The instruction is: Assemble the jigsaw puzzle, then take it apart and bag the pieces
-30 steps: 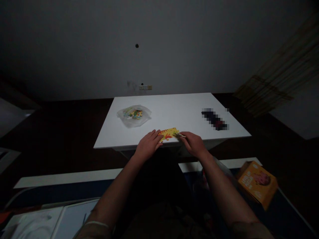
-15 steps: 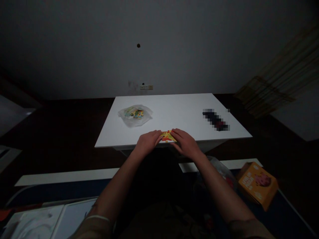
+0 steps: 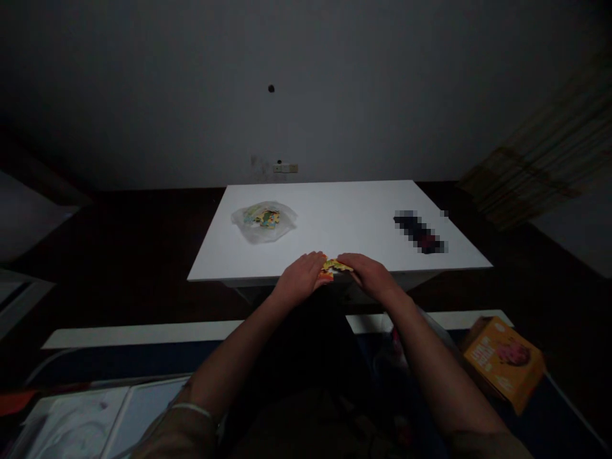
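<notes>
At the table's near edge, my left hand is closed on an orange-red and yellow jigsaw puzzle piece. My right hand, just beside it, pinches a yellow jigsaw puzzle piece, which looks tilted. The two pieces meet or overlap between the hands; whether they interlock I cannot tell. Farther back on the left lies a clear plastic bag, with several colourful puzzle pieces in or on it.
The white table carries a pixelated dark object on its right. Beside my right forearm sits an orange box near a crumpled clear bag. An open white case lies at lower left.
The yellow and red pattern, flat between both hands before, now shows as two pieces at different angles. My right hand has tilted its piece. The whole view has shifted slightly.
</notes>
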A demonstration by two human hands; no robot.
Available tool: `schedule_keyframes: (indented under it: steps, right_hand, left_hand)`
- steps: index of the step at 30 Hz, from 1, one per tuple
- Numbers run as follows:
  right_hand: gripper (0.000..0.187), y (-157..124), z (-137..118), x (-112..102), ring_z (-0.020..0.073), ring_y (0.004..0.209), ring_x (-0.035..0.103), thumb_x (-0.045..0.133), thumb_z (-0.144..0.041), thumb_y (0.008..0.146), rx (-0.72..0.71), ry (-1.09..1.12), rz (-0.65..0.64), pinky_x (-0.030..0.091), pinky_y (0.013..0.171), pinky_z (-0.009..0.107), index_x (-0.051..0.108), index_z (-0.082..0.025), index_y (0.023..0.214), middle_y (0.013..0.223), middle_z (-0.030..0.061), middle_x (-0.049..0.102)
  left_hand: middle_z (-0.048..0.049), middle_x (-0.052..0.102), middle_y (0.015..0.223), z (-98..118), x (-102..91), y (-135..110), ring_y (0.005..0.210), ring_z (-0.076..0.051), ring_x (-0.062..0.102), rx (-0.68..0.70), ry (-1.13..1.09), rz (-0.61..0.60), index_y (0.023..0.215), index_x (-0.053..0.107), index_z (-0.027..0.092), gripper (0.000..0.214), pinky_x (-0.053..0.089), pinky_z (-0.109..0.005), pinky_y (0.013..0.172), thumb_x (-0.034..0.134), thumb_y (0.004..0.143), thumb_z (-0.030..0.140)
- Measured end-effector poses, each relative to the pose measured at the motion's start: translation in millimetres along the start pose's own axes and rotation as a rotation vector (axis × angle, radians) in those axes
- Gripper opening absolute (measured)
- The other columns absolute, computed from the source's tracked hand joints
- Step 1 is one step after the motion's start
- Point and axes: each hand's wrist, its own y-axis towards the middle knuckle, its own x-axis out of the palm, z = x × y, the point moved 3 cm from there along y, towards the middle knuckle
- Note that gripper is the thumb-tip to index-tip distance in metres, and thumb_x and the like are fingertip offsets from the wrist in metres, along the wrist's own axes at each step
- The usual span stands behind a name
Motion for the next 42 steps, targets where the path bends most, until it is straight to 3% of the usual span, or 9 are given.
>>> schedule_keyframes:
  steps: [7, 11, 17, 22, 27, 31, 34, 38, 42]
  right_hand:
    - [0.03, 0, 3, -3, 0.0295, 0.094, 0.07, 0.044, -0.041, 0.102, 0.286, 0.134, 0.185, 0.056, 0.084, 0.047, 0.063, -0.026, 0.12, 0.107, 0.0093, 0.073]
    - [0.032, 4, -5, 10, 0.0302, 0.11, 0.065, 0.047, -0.044, 0.1, 0.274, 0.255, 0.32, 0.051, 0.097, 0.051, 0.061, -0.026, 0.123, 0.12, 0.01, 0.069]
    - [0.033, 33, -37, 47, 0.0278, 0.115, 0.064, 0.054, -0.052, 0.097, 0.399, 0.803, 0.627, 0.05, 0.104, 0.055, 0.061, -0.026, 0.115, 0.123, 0.0094, 0.067]
    - [0.039, 69, -81, 76, 0.026, 0.116, 0.066, 0.066, -0.051, 0.091, 0.363, 1.226, 0.692, 0.059, 0.093, 0.051, 0.051, -0.029, 0.12, 0.13, 0.0077, 0.064]
    - [0.037, 91, -92, 80, 0.0256, 0.116, 0.066, 0.055, -0.055, 0.096, 0.358, 1.161, 0.679, 0.06, 0.091, 0.046, 0.054, -0.027, 0.12, 0.13, 0.0099, 0.065]
    - [0.037, 104, -97, 86, 0.0254, 0.111, 0.067, 0.06, -0.053, 0.093, 0.308, 1.029, 0.546, 0.056, 0.096, 0.045, 0.056, -0.023, 0.115, 0.122, 0.011, 0.067]
    - [0.04, 112, -101, 87, 0.0232, 0.097, 0.068, 0.068, -0.049, 0.088, 0.315, 0.978, 0.571, 0.058, 0.091, 0.043, 0.052, -0.025, 0.115, 0.108, 0.0076, 0.069]
    - [0.051, 119, -102, 76, 0.025, 0.094, 0.068, 0.067, -0.044, 0.089, 0.274, 0.813, 0.588, 0.059, 0.085, 0.044, 0.045, -0.028, 0.131, 0.107, 0.0076, 0.068]
    - [0.025, 128, -104, 70, 0.0302, 0.109, 0.063, 0.06, -0.039, 0.092, 0.134, 0.411, 0.502, 0.053, 0.098, 0.052, 0.062, -0.028, 0.114, 0.115, 0.011, 0.067]
  left_hand:
    - [-0.0185, 0.043, 0.157, -7, 1.6, -5, 0.147, -0.031, 0.04, 0.116, 0.074, -0.071, 0.15, 0.041, 0.014, 0.077, 0.034, -0.045, 0.122, 0.055, 0.093, 0.063]
    - [-0.0103, 0.051, 0.153, -7, -3.0, -6, 0.143, -0.023, 0.046, 0.053, -0.053, -0.049, 0.146, 0.048, 0.021, 0.044, 0.038, -0.043, 0.12, 0.043, 0.104, 0.036]
    - [-0.0076, 0.072, 0.118, -3, -28.5, -1, 0.108, -0.019, 0.068, -0.318, -0.523, 0.351, 0.123, 0.058, 0.023, 0.031, 0.057, -0.036, 0.095, 0.036, 0.106, 0.037]
    - [-0.0102, 0.069, 0.113, -19, -46.1, 1, 0.107, -0.019, 0.066, -0.549, -0.534, 0.557, 0.111, 0.055, 0.022, 0.028, 0.055, -0.037, 0.096, 0.035, 0.106, 0.04]
    - [-0.0104, 0.069, 0.115, -45, -58.0, -5, 0.105, -0.019, 0.066, -0.683, -0.53, 0.615, 0.118, 0.053, 0.023, 0.032, 0.056, -0.035, 0.091, 0.029, 0.108, 0.042]
    - [-0.0095, 0.067, 0.11, -47, -60.8, -6, 0.101, -0.018, 0.064, -0.598, -0.51, 0.533, 0.107, 0.056, 0.022, 0.035, 0.056, -0.035, 0.091, 0.027, 0.108, 0.042]
    - [-0.0102, 0.064, 0.108, -45, -69.7, -10, 0.1, -0.018, 0.062, -0.52, -0.453, 0.513, 0.105, 0.057, 0.021, 0.037, 0.055, -0.034, 0.092, 0.025, 0.108, 0.039]
    - [-0.0146, 0.057, 0.127, -53, -100.6, -25, 0.12, -0.025, 0.054, -0.51, -0.162, 0.595, 0.131, 0.053, 0.02, 0.034, 0.048, -0.042, 0.106, 0.041, 0.104, 0.036]
    - [-0.0115, 0.044, 0.149, -77, -126.0, -23, 0.135, -0.036, 0.039, -0.488, 0.193, 0.466, 0.124, 0.064, 0.027, 0.03, 0.037, -0.056, 0.114, 0.053, 0.096, 0.027]
